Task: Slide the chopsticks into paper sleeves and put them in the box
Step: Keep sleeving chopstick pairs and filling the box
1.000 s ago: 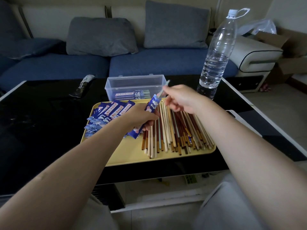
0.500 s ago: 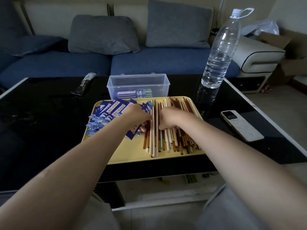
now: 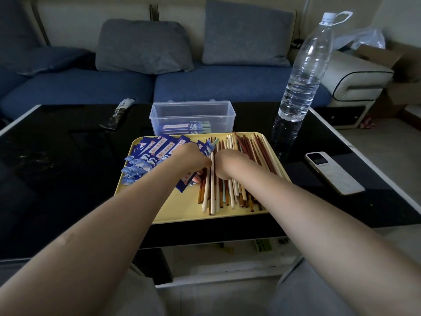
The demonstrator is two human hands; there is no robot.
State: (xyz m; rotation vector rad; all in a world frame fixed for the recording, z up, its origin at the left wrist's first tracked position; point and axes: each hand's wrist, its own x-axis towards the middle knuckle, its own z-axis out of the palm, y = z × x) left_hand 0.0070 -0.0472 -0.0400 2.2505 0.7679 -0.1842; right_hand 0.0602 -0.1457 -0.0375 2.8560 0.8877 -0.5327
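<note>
Currently picking a second chopstick while a half-filled sleeve waits in the other hand.

Left hand (image 3: pixel 191 158) grips a blue paper sleeve (image 3: pixel 206 149) with a pale green chopstick tip (image 3: pixel 215 140) poking out its far end. Right hand (image 3: pixel 228 162) rests knuckles-up on the loose chopsticks (image 3: pixel 230 190); whether its fingers have pinched one, cannot tell. Advice: lift a single matching stick, align its tip with the sleeve mouth, feed straight. Pile lies under and near the right hand on the yellow tray (image 3: pixel 173 210); clear plastic box (image 3: pixel 192 119) sits just beyond the tray, spare sleeves (image 3: pixel 145 156) left.
</note>
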